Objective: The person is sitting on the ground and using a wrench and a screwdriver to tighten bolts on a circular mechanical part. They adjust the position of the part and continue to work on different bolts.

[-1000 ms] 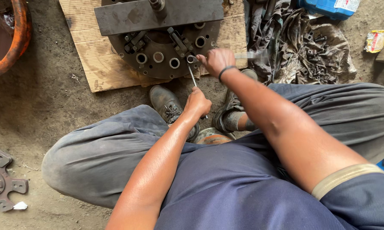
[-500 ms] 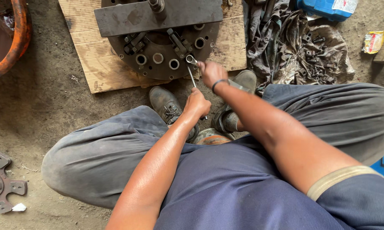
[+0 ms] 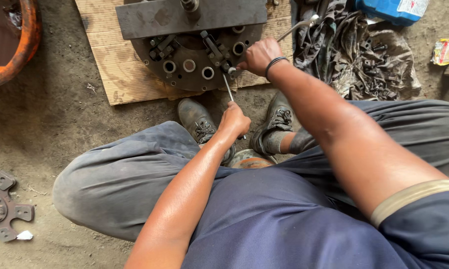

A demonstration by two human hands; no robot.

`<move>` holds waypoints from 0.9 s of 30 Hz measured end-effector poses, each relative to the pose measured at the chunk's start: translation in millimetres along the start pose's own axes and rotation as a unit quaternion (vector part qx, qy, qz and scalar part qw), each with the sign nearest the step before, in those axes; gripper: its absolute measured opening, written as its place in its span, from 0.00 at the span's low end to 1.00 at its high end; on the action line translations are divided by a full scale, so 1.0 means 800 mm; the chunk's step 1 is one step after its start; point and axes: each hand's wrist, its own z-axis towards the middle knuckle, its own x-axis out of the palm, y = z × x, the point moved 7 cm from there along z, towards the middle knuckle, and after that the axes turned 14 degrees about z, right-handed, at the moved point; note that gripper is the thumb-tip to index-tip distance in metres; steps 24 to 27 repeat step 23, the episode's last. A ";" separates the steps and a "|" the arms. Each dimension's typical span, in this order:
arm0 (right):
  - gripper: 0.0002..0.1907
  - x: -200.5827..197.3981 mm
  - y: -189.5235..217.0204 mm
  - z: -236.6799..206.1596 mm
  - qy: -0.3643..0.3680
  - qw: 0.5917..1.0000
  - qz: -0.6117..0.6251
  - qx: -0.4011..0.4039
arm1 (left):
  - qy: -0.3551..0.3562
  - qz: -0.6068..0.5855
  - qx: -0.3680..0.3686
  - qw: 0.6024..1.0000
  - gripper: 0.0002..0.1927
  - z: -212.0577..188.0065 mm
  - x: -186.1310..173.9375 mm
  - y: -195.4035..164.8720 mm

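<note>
I am looking down over my own knees at a dirt floor. My left hand [image 3: 234,121] is closing in a fist around the near end of a thin metal rod [image 3: 228,87]. The rod's long axis is running straight away from me, its far tip meeting a round steel plate [image 3: 184,65] that is lying on a wooden board [image 3: 120,74] just ahead of my shoes. My right hand [image 3: 258,55] is resting at the plate's right edge, fingers curling around a small part beside the rod's tip; I cannot tell exactly what it is gripping. That right hand is the nearer one to the plate; the left is sitting back, between plate and knees. A flat steel bar [image 3: 149,17] is lying across the plate's top. To the right, a heap of dark rags [image 3: 364,55] is spreading out, with a blue container [image 3: 384,10] bearing a white label above it, and a small yellow packet [image 3: 444,51] at the far right. An orange tub rim [image 3: 15,60] is curving at the left.
</note>
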 end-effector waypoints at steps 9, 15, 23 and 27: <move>0.38 -0.008 -0.007 0.012 -0.020 0.997 0.076 0.023 | 0.013 -0.010 -0.012 1.000 0.39 -0.008 -0.004 -0.004; 0.36 -0.030 0.015 0.023 -0.060 0.997 0.009 -0.046 | 0.000 0.002 -0.006 1.000 0.35 -0.005 -0.004 -0.001; 0.37 -0.005 -0.006 0.010 -0.066 0.993 0.096 0.030 | 0.002 0.001 0.000 1.000 0.36 -0.004 -0.005 -0.004; 0.37 -0.005 -0.006 0.010 -0.066 0.993 0.096 0.030 | 0.002 0.001 0.000 1.000 0.36 -0.004 -0.005 -0.004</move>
